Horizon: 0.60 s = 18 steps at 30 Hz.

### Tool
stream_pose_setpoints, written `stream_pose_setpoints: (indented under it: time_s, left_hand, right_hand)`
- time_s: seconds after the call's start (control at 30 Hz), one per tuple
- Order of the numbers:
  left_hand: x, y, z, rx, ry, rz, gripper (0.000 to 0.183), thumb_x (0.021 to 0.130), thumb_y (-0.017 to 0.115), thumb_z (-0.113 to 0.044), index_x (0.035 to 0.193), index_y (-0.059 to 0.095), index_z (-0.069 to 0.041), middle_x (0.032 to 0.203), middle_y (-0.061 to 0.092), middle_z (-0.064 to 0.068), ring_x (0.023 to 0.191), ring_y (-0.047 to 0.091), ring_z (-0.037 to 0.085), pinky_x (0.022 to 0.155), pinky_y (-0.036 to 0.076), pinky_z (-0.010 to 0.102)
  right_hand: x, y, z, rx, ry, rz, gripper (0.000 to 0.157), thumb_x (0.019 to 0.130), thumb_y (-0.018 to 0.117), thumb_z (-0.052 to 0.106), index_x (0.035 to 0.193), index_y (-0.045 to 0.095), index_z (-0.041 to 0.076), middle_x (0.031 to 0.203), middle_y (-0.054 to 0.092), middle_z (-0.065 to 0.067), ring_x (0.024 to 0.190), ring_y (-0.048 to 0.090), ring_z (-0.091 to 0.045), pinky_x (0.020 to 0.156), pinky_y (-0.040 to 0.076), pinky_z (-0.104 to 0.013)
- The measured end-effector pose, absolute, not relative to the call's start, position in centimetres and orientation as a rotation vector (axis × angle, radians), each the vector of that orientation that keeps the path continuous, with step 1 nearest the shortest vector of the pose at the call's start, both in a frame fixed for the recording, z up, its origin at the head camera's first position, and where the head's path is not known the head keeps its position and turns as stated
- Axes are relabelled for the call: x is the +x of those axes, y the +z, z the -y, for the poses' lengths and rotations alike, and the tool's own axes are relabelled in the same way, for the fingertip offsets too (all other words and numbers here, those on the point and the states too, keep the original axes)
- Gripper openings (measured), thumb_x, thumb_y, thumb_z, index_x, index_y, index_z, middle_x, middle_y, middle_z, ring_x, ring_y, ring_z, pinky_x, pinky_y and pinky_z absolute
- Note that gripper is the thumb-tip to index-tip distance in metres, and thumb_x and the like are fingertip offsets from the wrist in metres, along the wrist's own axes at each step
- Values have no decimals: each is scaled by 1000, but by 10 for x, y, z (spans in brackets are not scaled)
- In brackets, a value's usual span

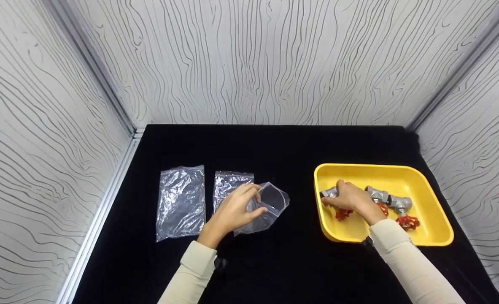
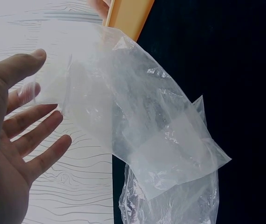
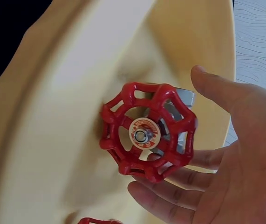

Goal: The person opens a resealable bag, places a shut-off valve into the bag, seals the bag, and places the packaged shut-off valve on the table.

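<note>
My left hand (image 1: 240,207) holds a clear zip bag (image 1: 273,202) by its mouth, which gapes toward the right. In the left wrist view the bag's rim (image 2: 67,86) lies at the fingers, with the thumb apart from them. Inside the yellow tray (image 1: 428,202), my right hand (image 1: 350,197) grips the grey metal body of a valve (image 1: 330,193) at the left end. That valve's red handwheel (image 3: 163,170) faces the right wrist camera; fingers curl behind it and partly hide the body.
Two more valves with red handwheels, one valve (image 1: 376,195) and another valve (image 1: 401,203), lie in the tray. A flat clear bag (image 1: 181,202) lies at the left on the black cloth (image 1: 274,270). Another flat bag (image 1: 228,181) is partly under my left hand. Patterned walls (image 1: 249,63) surround the table.
</note>
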<state>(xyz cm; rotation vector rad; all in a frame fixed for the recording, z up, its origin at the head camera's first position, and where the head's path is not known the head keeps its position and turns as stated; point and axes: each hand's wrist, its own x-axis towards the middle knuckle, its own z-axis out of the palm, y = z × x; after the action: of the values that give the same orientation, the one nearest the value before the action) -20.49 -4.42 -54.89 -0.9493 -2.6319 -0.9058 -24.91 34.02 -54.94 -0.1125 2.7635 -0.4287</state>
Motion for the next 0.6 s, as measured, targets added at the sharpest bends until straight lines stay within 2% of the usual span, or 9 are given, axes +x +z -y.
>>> stream_pose_setpoints:
  time_s: [0.07,0.13,0.6]
  left_hand:
    - [-205,-550,44,-946,-902,2633,27,91,85,-33,99,68,-13,135,71,7,126,66,24,110,56,37]
    - [-205,-550,45,-945,-897,2630,27,91,85,-33,99,68,-14,135,71,7,126,66,24,110,56,38]
    - [-207,-552,45,-959,-922,2613,26,92,84,-32,98,67,-13,135,71,8,126,66,24,110,56,37]
  right_hand:
    - [-250,-551,-340,-100,-450,-2748,72,92,73,59,121,55,-4,92,65,-16,72,64,-26,69,52,-43]
    - [-249,-553,-340,-98,-463,-2736,71,93,73,58,120,54,-5,87,65,-13,69,63,-24,66,51,-40]
    - [-247,-557,-334,-81,-516,-2687,78,100,67,46,134,43,-19,70,68,-8,59,66,-23,59,50,-34]
